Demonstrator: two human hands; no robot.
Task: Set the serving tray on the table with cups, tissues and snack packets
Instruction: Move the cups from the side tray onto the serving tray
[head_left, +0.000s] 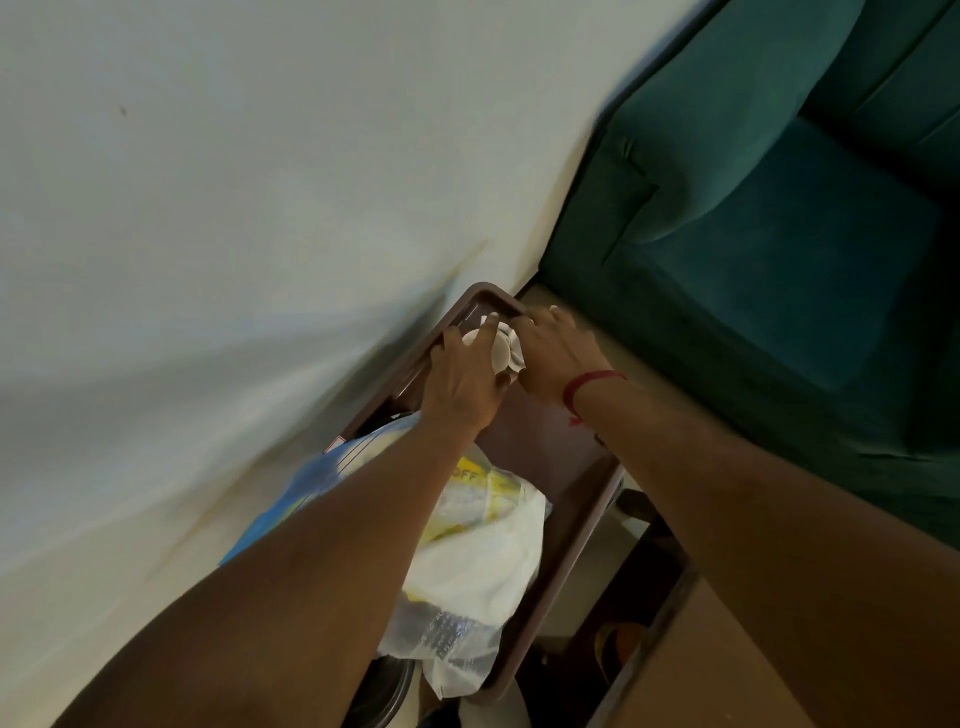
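White cups (501, 345), light and crushable, sit at the tray's (566, 530) far corner, left hand (462, 382) and right hand (553, 356) closed round them; packets (467, 551) lie nearer. Hold the walls gently.

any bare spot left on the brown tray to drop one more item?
One patch: bare tray floor between the right hand, the right rim and the snack packets. The far corner is crowded: both hands, left hand included, close on the white cups. The near half lies under clear and blue packets.
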